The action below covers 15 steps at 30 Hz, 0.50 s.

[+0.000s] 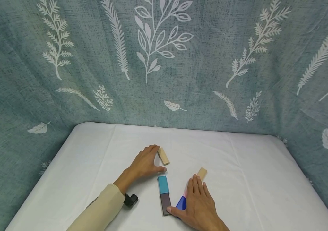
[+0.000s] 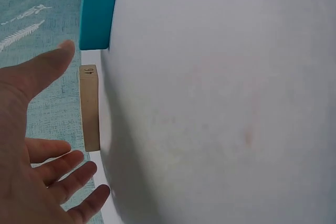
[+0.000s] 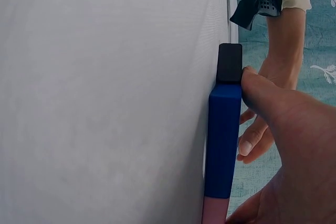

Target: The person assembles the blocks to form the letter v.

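Observation:
My left hand [image 1: 145,163] is over the table with thumb and fingers spread, fingertips beside a plain wooden block [image 1: 163,156]. In the left wrist view this wooden block [image 2: 90,108] has a small printed mark on its end. Below that hand's thumb, a teal block [image 1: 163,184] and a dark grey block [image 1: 165,204] lie end to end. Straight fingers of my right hand [image 1: 199,203] lie over a slanted row: a blue block [image 1: 181,203], a pink block [image 3: 216,211] and a second plain wooden block [image 1: 202,173]. The right thumb touches the dark block.
A white cloth covers the table [image 1: 239,192]. Behind it hangs a blue-green curtain [image 1: 198,80] with white leaf prints. A black device [image 1: 131,200] sits at the left wrist, by a beige sleeve [image 1: 103,207].

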Each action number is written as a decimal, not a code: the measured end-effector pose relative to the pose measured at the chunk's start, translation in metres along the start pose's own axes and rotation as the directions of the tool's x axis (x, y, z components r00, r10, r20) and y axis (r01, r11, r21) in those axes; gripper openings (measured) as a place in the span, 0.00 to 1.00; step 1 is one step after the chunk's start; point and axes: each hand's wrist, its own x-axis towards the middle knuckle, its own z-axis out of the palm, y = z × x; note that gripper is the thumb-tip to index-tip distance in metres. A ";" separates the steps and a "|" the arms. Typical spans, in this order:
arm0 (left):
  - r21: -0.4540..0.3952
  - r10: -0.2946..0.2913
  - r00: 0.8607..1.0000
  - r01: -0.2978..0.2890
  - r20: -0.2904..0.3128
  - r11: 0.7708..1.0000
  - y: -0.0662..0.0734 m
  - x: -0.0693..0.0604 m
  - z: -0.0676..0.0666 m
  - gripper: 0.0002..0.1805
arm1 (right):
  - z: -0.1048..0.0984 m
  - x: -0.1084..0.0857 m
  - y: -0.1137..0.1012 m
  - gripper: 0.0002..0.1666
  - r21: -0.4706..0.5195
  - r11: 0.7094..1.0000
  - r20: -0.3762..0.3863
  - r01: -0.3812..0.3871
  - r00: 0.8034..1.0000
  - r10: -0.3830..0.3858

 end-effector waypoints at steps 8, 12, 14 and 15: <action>0.013 0.004 1.000 -0.004 0.010 1.000 -0.001 0.005 0.002 0.54 | 0.001 0.000 0.000 0.81 -0.005 1.000 -0.009 0.011 1.000 -0.011; 0.021 0.005 1.000 -0.005 0.004 1.000 -0.001 0.008 0.003 0.52 | 0.000 -0.001 0.000 0.82 -0.008 1.000 -0.011 0.014 1.000 -0.014; 0.019 -0.001 1.000 0.001 0.001 1.000 -0.002 0.010 0.003 0.51 | -0.001 -0.001 0.000 0.82 -0.007 1.000 -0.010 0.014 1.000 -0.014; 0.016 -0.007 1.000 0.007 0.003 1.000 -0.002 0.011 0.003 0.51 | -0.001 -0.001 0.000 0.82 -0.006 1.000 -0.011 0.015 1.000 -0.015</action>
